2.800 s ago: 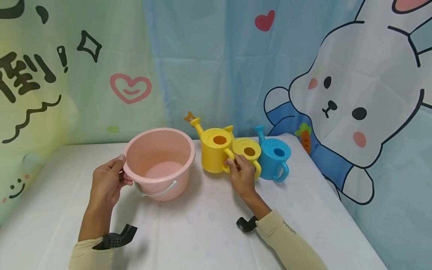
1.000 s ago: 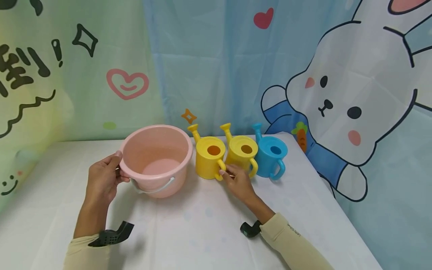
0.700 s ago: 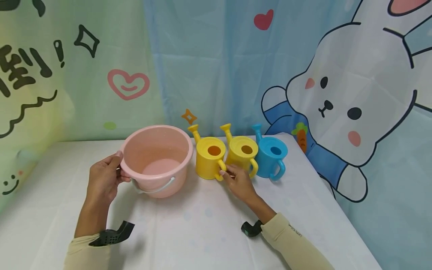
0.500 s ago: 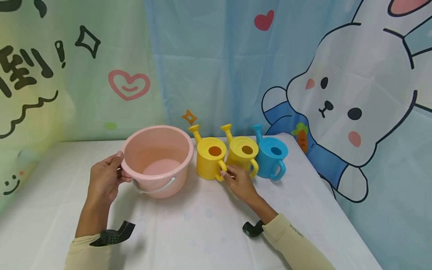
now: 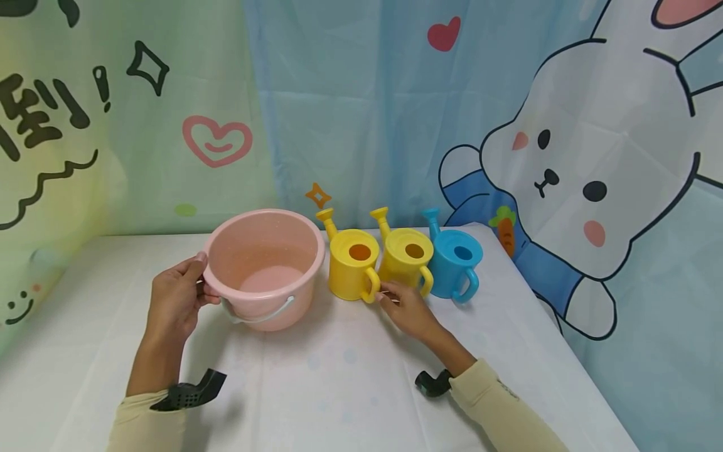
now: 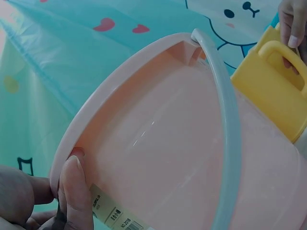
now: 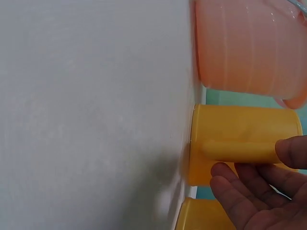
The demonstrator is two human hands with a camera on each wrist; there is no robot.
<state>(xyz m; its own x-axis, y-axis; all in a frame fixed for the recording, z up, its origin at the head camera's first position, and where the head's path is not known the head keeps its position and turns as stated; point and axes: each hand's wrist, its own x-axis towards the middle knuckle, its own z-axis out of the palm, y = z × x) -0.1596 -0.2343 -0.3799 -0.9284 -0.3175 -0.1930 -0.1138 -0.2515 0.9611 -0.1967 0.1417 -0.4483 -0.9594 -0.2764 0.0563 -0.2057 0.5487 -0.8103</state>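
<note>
My left hand (image 5: 176,302) grips the rim of a pink bucket (image 5: 265,257), thumb on the rim and fingers under its outer edge. In the left wrist view a paper label (image 6: 115,211) and the pale bail handle (image 6: 230,139) show on the bucket's side. A yellow watering can (image 5: 346,273) stands upright just right of the bucket. Beside its handle is my right hand (image 5: 411,312), fingers parted and holding nothing; whether a fingertip touches the handle I cannot tell. A second yellow watering can (image 5: 397,257) and a blue watering can (image 5: 450,270) continue the row.
Everything stands on a white-covered table (image 5: 327,389). A printed cloth backdrop (image 5: 339,113) hangs right behind the row. All the cans' spouts point towards it, and their handles face me. The table's right edge slopes away beyond the blue can.
The left yellow can was moved from behind the other yellow one to stand level in the row. My right hand has since let go of its handle and drawn slightly right. The left hand stays put.
</note>
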